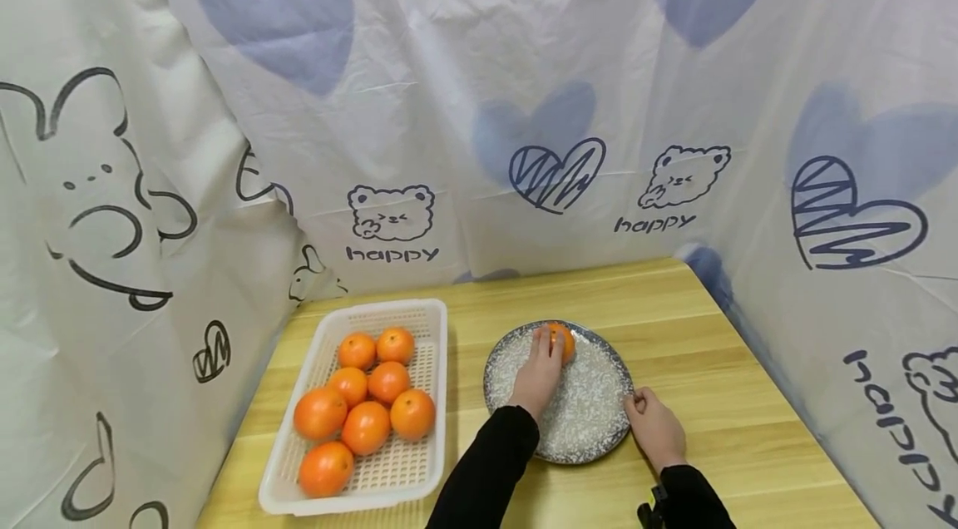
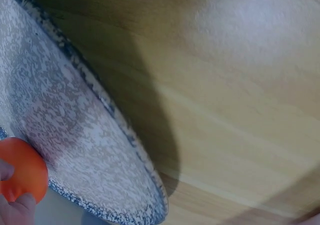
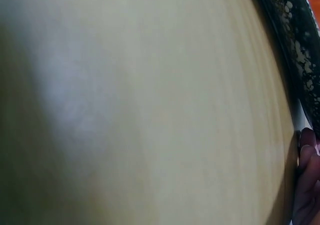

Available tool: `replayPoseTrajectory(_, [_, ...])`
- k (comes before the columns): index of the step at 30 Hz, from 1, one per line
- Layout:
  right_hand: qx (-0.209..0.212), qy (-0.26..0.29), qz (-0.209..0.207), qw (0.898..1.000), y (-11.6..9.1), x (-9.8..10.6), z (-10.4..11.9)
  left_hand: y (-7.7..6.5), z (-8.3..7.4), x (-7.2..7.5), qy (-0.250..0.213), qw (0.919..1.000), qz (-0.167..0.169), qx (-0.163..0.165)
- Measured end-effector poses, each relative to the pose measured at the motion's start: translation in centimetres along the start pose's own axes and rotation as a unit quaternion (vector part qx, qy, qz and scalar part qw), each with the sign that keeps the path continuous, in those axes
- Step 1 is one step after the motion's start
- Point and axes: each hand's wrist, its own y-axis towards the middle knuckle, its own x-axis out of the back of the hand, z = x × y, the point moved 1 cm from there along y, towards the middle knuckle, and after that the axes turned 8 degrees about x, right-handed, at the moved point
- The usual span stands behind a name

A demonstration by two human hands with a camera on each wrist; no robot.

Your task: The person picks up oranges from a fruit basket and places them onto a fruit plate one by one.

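A round speckled plate [image 1: 587,417] with a dark rim sits on the table. Near its far edge, my left hand [image 1: 537,378] grips an orange [image 1: 566,343], fingers over its top and side. The left wrist view shows that orange [image 2: 31,167] low at the left, over the plate's pale surface [image 2: 75,120]. At the plate's right edge my right hand [image 1: 659,429] pinches the rim between thumb and fingers. In the right wrist view the dark underside of the plate [image 3: 295,35] rises above the table, and curled fingers [image 3: 307,185] meet its edge.
A white plastic basket [image 1: 419,467] stands left of the plate on the wooden table [image 1: 718,363], holding several oranges [image 1: 367,427]. White cloth [image 1: 464,55] printed with hearts and bears hangs behind and on both sides.
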Motion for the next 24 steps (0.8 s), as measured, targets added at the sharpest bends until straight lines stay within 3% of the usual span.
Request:
replayPoseTrajectory(6, [0.001, 0.0, 0.005, 1.0, 0.0, 0.1, 0.0, 0.4, 0.2, 0.3, 0.021, 0.9997, 0.011, -0.009])
replayPoseTrajectory(9, [0.001, 0.001, 0.006, 1.0, -0.1, 0.2, 0.0, 0.8, 0.4, 1.3, 0.016, 0.9995, 0.024, -0.01])
replayPoseTrajectory(11, [0.002, 0.003, 0.009, 1.0, -0.1, 0.2, -0.1, 1.2, 0.6, 2.5, -0.004, 0.9995, 0.03, -0.007])
replayPoseTrajectory(15, [0.005, 0.004, 0.011, 1.0, -0.1, 0.1, -0.1, 2.2, 1.6, 5.5, -0.092, 0.9953, 0.028, 0.015])
replayPoseTrajectory(16, [0.007, 0.005, 0.01, 1.0, -0.1, 0.2, -0.1, 2.6, 2.1, 6.3, -0.118, 0.9924, 0.026, 0.022])
replayPoseTrajectory(18, [0.008, 0.003, 0.006, 1.0, -0.1, 0.2, 0.0, 3.6, 3.0, 8.2, -0.194, 0.9785, 0.028, 0.065])
replayPoseTrajectory(19, [0.008, 0.002, 0.004, 1.0, -0.1, 0.2, 0.1, 4.0, 3.6, 9.2, -0.234, 0.9678, 0.027, 0.088])
replayPoseTrajectory(22, [0.006, 0.002, 0.008, 1.0, -0.2, 0.2, 0.0, 5.0, 5.8, 12.6, -0.298, 0.9452, -0.012, 0.133])
replayPoseTrajectory(23, [0.005, 0.001, 0.012, 1.0, -0.2, 0.2, 0.0, 5.1, 6.5, 13.7, -0.306, 0.9405, -0.032, 0.144])
replayPoseTrajectory(24, [0.004, 0.001, 0.015, 1.0, -0.3, 0.3, -0.1, 5.1, 7.4, 14.8, -0.284, 0.947, -0.055, 0.139])
